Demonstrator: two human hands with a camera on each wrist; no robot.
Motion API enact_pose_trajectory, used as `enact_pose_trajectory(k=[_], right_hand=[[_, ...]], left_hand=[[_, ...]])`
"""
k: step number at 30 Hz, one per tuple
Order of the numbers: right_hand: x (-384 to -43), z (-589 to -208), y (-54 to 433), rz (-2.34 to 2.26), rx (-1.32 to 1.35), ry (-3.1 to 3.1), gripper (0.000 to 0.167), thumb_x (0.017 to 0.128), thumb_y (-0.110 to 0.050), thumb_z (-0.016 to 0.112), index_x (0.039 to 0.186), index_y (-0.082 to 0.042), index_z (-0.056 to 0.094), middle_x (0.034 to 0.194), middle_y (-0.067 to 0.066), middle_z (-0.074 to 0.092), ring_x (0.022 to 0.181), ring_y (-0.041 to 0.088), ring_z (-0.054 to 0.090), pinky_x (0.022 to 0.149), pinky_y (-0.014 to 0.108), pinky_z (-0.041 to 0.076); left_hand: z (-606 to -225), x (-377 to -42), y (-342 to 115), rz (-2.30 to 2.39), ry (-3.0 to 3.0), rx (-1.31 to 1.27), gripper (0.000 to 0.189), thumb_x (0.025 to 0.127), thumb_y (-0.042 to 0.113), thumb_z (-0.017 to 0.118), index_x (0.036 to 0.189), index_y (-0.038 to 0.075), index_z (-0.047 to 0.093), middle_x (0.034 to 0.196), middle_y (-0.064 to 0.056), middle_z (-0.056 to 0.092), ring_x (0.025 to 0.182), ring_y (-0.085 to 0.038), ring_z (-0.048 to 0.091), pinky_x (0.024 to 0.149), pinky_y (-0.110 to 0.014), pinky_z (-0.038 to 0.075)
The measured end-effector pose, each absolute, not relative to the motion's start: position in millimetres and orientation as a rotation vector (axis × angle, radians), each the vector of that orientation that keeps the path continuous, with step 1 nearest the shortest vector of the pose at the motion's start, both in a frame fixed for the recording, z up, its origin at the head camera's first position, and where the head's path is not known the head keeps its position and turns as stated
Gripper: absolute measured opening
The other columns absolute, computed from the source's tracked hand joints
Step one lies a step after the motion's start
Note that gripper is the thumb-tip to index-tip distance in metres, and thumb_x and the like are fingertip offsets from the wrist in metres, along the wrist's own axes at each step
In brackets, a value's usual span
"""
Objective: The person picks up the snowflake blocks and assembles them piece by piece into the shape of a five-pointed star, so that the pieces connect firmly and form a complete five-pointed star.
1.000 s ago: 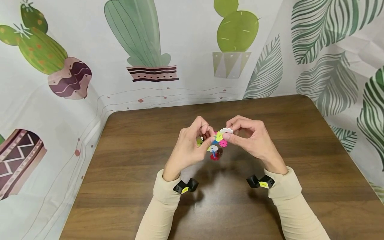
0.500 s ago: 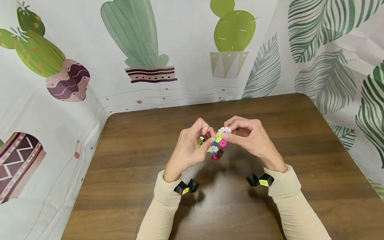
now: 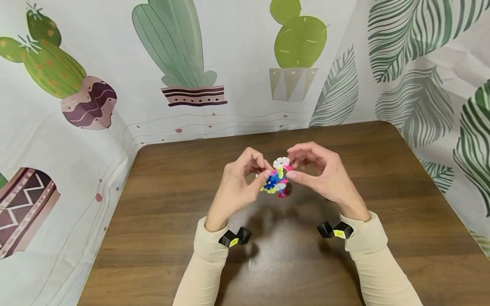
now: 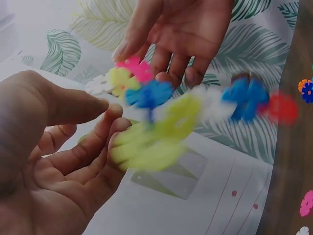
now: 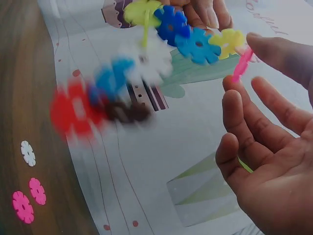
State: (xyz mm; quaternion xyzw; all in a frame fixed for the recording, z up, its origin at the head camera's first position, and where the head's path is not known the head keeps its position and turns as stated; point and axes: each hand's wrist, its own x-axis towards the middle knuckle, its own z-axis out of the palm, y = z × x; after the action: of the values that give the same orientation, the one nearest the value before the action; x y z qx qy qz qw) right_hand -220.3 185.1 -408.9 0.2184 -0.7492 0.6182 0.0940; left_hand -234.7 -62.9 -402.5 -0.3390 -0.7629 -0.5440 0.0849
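A chain of interlocking snowflake discs [image 3: 269, 183] hangs between my two hands above the table. My left hand [image 3: 238, 183] pinches it from the left, near a dark blue disc [image 5: 172, 25] and a yellow-green disc [image 4: 146, 149]. On the right, thumb and fingertips of my right hand [image 3: 324, 175] hold a pink disc [image 5: 243, 64] by its edges. A white disc [image 3: 281, 162] and a yellow disc [image 4: 120, 82] sit close to that pink one. The chain's other end carries a brown disc [image 5: 128, 112] and a red disc [image 5: 78, 110], blurred in the wrist views.
Loose discs lie on the brown table: a white disc [image 5: 28, 153] and pink discs [image 5: 23, 206] in the right wrist view, an orange-and-blue piece [image 4: 306, 90] in the left. Behind the table [image 3: 153, 204] hangs a cactus-printed cloth [image 3: 245, 55].
The chain has turned in my hands, bringing the dark blue disc into sight. My right hand's fingers have spread from the white disc to the pink one; the red end has swung right.
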Motion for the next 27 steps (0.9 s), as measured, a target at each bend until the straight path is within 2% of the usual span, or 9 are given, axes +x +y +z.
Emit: enact_pose_trajectory(k=[5,12,17,20,23,27], right_hand=[[-221,-408,186,1.864,0.655,-2.176,0.05,0.083,0.009,0.085,0.128,-0.004,0.067,0.106,0.006,0.076,0.093,0.019,0.067,0.08,0.023,0.056],[-221,-410,185,1.846,0.677,-2.21,0.053,0.081,0.009,0.087,0.128,-0.005,0.068,0.107,0.005,0.077,0.093,0.02,0.067,0.081,0.025,0.055],[-221,-411,185,1.854,0.716,-2.248,0.055,0.081,0.008,0.089,0.129,-0.005,0.067,0.109,0.003,0.077,0.095,0.023,0.067,0.083,0.026,0.056],[-221,-413,187,1.82,0.729,-2.292,0.04,0.089,0.004,0.082,0.127,-0.005,0.071,0.111,0.002,0.076,0.097,0.02,0.068,0.085,0.026,0.056],[-224,-415,189,1.76,0.743,-2.347,0.02,0.098,0.0,0.072,0.117,-0.007,0.077,0.113,0.0,0.076,0.104,0.014,0.068,0.088,0.024,0.055],[-226,-417,190,1.792,0.754,-2.375,0.016,0.102,-0.001,0.067,0.106,-0.006,0.082,0.114,0.001,0.076,0.111,0.014,0.065,0.089,0.026,0.054]], left_hand=[[-402,-236,-68,-1.624,-2.261,-0.956,0.009,0.103,0.006,0.069,0.111,0.009,0.067,0.103,-0.005,0.076,0.091,-0.018,0.074,0.083,-0.028,0.064],[-401,-232,-61,-1.592,-2.23,-1.006,0.022,0.1,0.015,0.077,0.121,0.01,0.074,0.1,-0.001,0.076,0.086,-0.011,0.071,0.077,-0.028,0.063],[-402,-230,-57,-1.58,-2.218,-0.998,0.019,0.099,0.013,0.078,0.118,0.01,0.078,0.095,-0.003,0.076,0.084,-0.01,0.07,0.074,-0.025,0.062],[-402,-230,-58,-1.602,-2.202,-0.982,0.015,0.098,0.01,0.078,0.113,0.009,0.079,0.095,-0.004,0.077,0.082,-0.011,0.07,0.075,-0.025,0.063],[-402,-231,-60,-1.63,-2.183,-0.979,0.014,0.098,0.008,0.078,0.112,0.007,0.078,0.096,-0.005,0.077,0.08,-0.011,0.072,0.076,-0.027,0.064],[-402,-232,-61,-1.61,-2.213,-1.002,0.01,0.1,0.012,0.076,0.109,0.009,0.077,0.093,-0.002,0.077,0.077,-0.01,0.07,0.073,-0.026,0.063]])
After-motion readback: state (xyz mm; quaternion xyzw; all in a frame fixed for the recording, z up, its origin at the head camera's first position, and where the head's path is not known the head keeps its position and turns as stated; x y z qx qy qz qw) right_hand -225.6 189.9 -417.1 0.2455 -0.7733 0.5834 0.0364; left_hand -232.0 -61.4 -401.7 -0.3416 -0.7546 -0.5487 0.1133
